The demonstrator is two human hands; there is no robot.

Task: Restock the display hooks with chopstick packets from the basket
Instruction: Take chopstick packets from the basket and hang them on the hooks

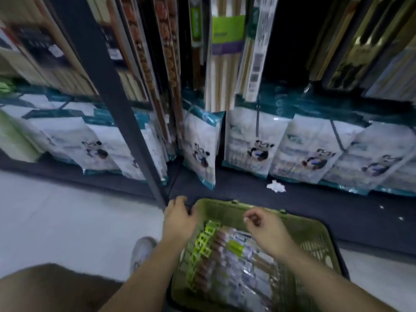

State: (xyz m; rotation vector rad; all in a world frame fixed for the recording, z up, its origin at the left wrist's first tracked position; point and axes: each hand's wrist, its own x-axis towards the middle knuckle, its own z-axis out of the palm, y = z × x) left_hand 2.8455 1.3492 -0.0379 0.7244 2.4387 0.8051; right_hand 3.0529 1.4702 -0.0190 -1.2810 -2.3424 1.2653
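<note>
1. At lower centre, left hand (179, 218) is curled over basket (315, 230) rim; right hand (261, 221) is curled, nothing held.
2. Chopstick packets (236, 262) are stacked in basket.
3. Risk judged: neighbouring packets may be dragged out, being tightly packed.

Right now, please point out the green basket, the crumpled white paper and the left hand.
green basket (222, 211): head view, on its far wall.
crumpled white paper (276, 186): head view, on its middle.
left hand (177, 219): head view, on the back of the hand.
</note>
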